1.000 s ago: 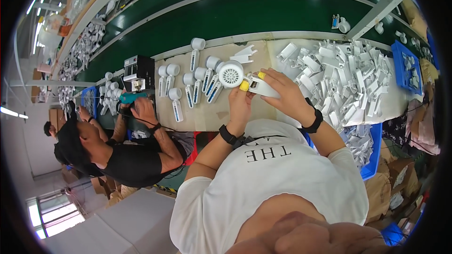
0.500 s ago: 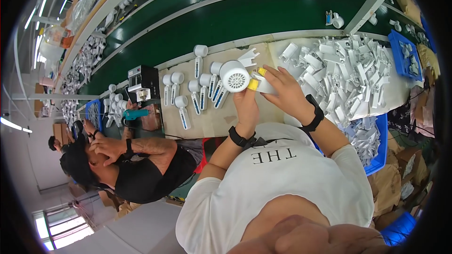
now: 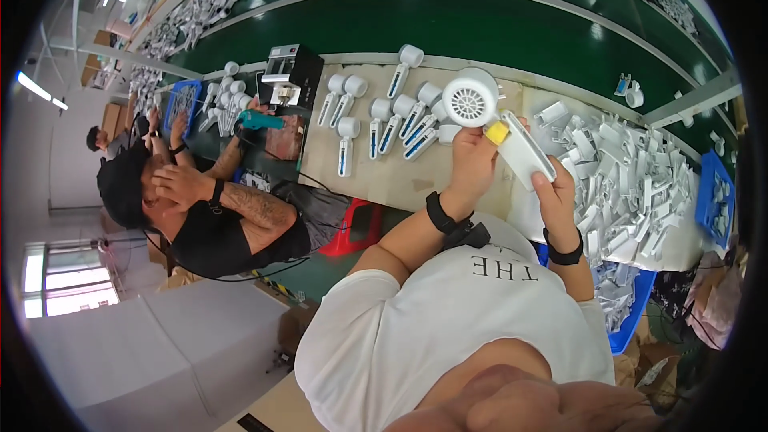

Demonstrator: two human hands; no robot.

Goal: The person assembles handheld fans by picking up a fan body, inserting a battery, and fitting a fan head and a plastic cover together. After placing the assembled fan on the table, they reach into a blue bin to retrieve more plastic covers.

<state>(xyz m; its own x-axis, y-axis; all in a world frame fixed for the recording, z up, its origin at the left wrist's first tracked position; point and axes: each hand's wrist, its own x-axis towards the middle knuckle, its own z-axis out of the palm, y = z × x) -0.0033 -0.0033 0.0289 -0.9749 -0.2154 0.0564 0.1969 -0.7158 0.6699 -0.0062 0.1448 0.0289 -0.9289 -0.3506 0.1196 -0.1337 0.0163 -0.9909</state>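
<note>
My left hand (image 3: 474, 162) grips the round white head (image 3: 470, 102) of what looks like a hair dryer, its slotted grille facing up toward me. A yellow cover (image 3: 497, 133) sits at the left thumb's tip, against the joint of head and handle. My right hand (image 3: 558, 200) holds the lower end of a long white handle piece (image 3: 526, 154), thumb on top and fingers mostly hidden behind. The handle slants down to the right from the head. Whether the two parts are fully joined, I cannot tell. Several similar white units (image 3: 392, 133) with blue inside their handles lie left of my hands.
A heap of white handle shells (image 3: 632, 184) covers the table's right side. Blue bins (image 3: 632, 316) stand below and at the far right. To the left are a black machine (image 3: 292, 76), a teal power tool (image 3: 261, 120) and a seated co-worker (image 3: 232, 224).
My right hand has moved from beside the head down to the handle's lower end. The handle now points down to the right and shows more fully. The whole view has shifted.
</note>
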